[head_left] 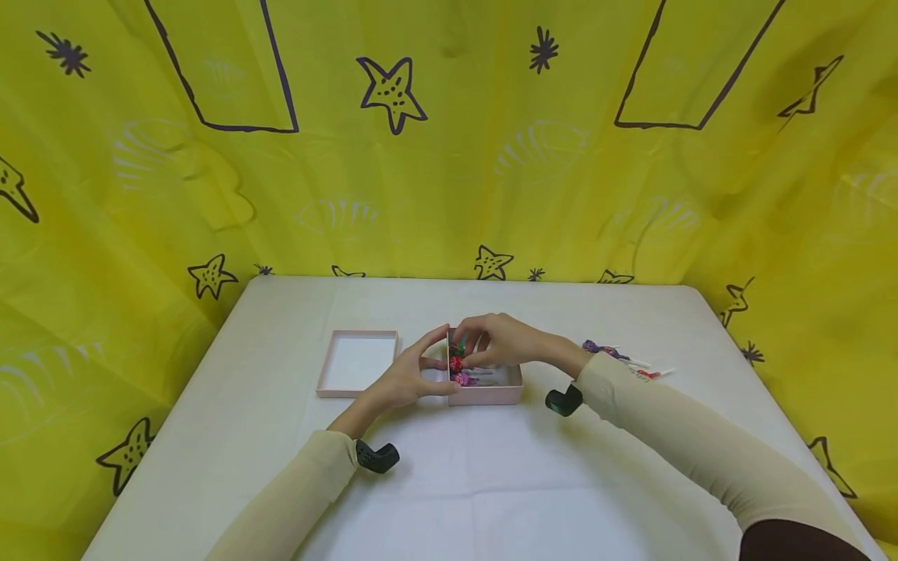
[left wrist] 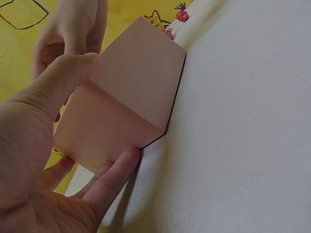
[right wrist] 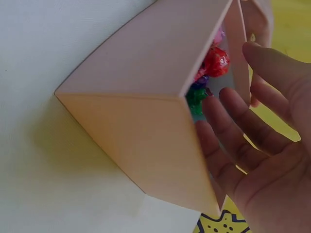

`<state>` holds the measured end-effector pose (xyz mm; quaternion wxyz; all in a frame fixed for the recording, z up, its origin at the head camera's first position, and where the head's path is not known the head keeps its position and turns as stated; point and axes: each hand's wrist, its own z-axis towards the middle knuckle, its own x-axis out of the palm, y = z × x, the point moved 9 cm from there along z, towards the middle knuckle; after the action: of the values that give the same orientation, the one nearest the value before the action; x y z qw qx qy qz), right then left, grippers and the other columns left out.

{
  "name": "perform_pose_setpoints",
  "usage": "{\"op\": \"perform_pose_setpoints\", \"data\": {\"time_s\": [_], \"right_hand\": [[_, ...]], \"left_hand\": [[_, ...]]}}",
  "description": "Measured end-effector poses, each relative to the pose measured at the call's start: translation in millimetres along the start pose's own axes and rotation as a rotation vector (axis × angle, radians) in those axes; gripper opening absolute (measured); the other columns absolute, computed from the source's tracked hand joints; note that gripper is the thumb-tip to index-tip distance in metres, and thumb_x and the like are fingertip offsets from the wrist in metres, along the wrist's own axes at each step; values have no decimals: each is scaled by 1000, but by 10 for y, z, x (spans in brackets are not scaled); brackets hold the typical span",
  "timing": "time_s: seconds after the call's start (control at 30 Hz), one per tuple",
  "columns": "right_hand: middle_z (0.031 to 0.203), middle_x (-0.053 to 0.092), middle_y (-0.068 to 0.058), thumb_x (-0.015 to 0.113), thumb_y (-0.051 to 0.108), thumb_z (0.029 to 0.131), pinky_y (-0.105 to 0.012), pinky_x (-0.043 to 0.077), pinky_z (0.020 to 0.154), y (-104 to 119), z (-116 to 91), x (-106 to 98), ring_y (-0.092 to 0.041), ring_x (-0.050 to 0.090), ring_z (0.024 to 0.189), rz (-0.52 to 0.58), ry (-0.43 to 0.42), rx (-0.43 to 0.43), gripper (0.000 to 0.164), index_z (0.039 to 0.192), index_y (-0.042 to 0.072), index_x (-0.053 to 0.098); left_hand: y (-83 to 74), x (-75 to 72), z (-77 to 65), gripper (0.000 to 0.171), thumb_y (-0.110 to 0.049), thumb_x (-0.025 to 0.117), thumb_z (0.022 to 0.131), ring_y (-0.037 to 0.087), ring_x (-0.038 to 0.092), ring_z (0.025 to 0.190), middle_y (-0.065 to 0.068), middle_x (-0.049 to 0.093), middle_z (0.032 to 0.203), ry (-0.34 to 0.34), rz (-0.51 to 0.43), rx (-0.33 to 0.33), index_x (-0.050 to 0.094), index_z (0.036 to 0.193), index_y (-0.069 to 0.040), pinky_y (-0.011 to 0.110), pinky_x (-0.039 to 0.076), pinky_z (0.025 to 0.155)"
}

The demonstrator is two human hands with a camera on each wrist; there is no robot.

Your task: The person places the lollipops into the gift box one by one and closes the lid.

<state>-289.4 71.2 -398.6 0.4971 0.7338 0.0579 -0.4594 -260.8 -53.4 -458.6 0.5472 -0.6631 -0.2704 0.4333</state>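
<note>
A pink open box (head_left: 484,396) stands on the table, holding several lollipops with red, pink and green wrappers (head_left: 457,364) toward its left side and white sticks pointing right. My left hand (head_left: 401,379) grips the box's left end, its thumb on the near side in the left wrist view. Over the box's opening is my right hand (head_left: 507,340), fingers reaching down inside. In the right wrist view those fingers are loosely bent beside a red lollipop (right wrist: 217,62) and a green lollipop (right wrist: 196,100), with nothing visible between them.
Left of the box lies a shallow pink-rimmed lid (head_left: 361,361), its white inside facing up. More lollipops, one purple-wrapped (head_left: 592,347) and one red (head_left: 648,375), lie to the right near my right forearm. A white cloth covers the table (head_left: 449,475); a yellow curtain (head_left: 449,171) hangs behind.
</note>
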Motion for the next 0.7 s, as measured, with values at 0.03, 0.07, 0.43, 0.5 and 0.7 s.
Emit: {"op": "perform_pose_setpoints", "data": {"time_s": [0.03, 0.07, 0.43, 0.5, 0.7], "right_hand": [[101, 72, -3, 80, 16, 92, -32, 57, 86, 12, -13, -20, -19, 70, 92, 0, -3, 1, 42, 128, 4, 64], [102, 72, -3, 80, 17, 91, -33, 57, 86, 22, -26, -42, -19, 69, 92, -2, -8, 2, 42, 129, 4, 64], [104, 72, -2, 81, 22, 91, -39, 57, 88, 83, -170, -268, -18, 69, 93, -34, -47, 26, 49, 133, 8, 60], [106, 72, -3, 81, 23, 91, -39, 57, 88, 98, -197, -314, -18, 69, 94, -32, -53, 27, 50, 134, 10, 59], [111, 73, -6, 81, 22, 91, -39, 57, 89, 123, -281, -452, -21, 70, 99, -37, -78, 49, 52, 137, 14, 58]], "left_hand": [[3, 1, 0, 102, -15, 87, 84, 29, 62, 124, 0, 29, 167, 0, -3, -2, 24, 165, -21, 38, 54, 88], [1, 3, -2, 102, -15, 87, 84, 29, 62, 124, 0, 29, 167, -1, -5, -4, 24, 165, -21, 39, 54, 89], [35, 4, 4, 101, -16, 87, 84, 32, 61, 125, 3, 27, 168, -7, -9, -36, 25, 164, -23, 44, 56, 92], [33, 4, 4, 102, -16, 87, 84, 32, 60, 125, 4, 27, 168, -6, -15, -38, 25, 165, -23, 44, 56, 92], [40, 0, 19, 101, -18, 87, 84, 33, 61, 124, 5, 27, 168, -10, -2, -34, 25, 165, -23, 44, 57, 92]]}}
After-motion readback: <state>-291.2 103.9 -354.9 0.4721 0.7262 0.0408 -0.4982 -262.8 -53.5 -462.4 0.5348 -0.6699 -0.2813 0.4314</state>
